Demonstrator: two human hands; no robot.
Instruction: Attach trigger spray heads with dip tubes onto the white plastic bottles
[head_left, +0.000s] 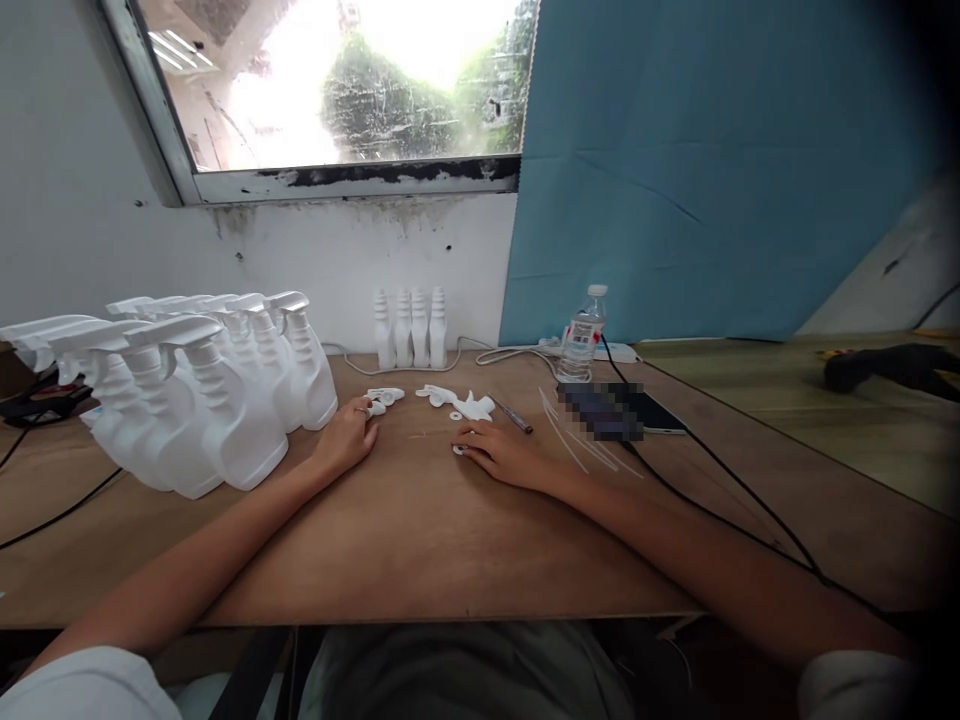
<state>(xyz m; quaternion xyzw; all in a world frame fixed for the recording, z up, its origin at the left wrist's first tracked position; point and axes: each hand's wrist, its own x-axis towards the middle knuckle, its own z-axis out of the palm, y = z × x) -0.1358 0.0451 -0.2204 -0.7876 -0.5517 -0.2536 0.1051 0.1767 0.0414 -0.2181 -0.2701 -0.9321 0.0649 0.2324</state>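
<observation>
On the brown table, my left hand is closed round a small white part, beside a white trigger piece. To the right, my right hand rests palm down, its fingers apart, with fingertips at a small white ring. Just beyond those fingers lie white sprayer parts and another white piece. A second small ring is near them. Right of these parts lies a thin screwdriver-like tool.
White spray bottles crowd the left side. Several small white bottles stand by the wall. At right are a clear water bottle, thin white tubes, a dark tablet, a blurred-out object and black cables.
</observation>
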